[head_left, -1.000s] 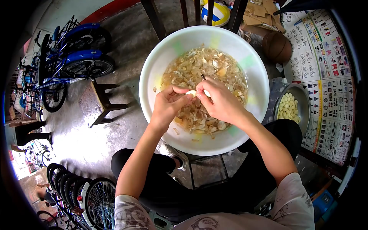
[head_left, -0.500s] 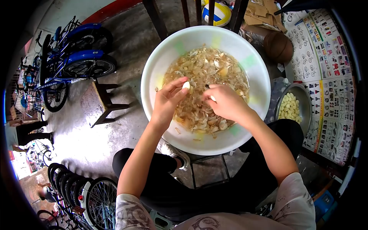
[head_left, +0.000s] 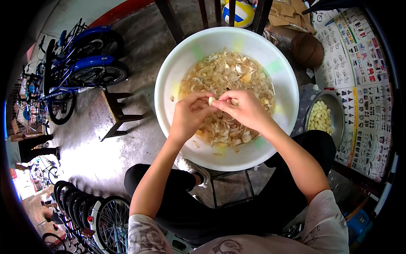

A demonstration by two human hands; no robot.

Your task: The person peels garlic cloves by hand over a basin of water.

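Observation:
Over the white basin (head_left: 169, 70), my left hand (head_left: 191, 113) pinches a pale garlic clove (head_left: 211, 100) between thumb and fingertips. My right hand (head_left: 243, 109) meets it at the clove, its thumb and forefinger touching the right side. A second pale clove (head_left: 234, 102) is tucked in the curled fingers of my right hand, with a small dark tip showing above them. Below both hands, wet garlic skins (head_left: 224, 131) float in brownish water. A metal bowl (head_left: 337, 122) of peeled cloves (head_left: 320, 116) stands right of the basin.
A wooden stool (head_left: 105, 114) and blue bicycles (head_left: 95, 70) are at the left, with more bicycle wheels (head_left: 112, 224) at the lower left. People stand at the far left edge. A ball (head_left: 239, 16), cardboard (head_left: 292, 17) and a printed sheet (head_left: 355, 93) lie beyond the basin and bowl.
Half a second ago my hands were apart, my left hand holding a clove upright. They have come together again at the clove. The basin and bowl stay in place.

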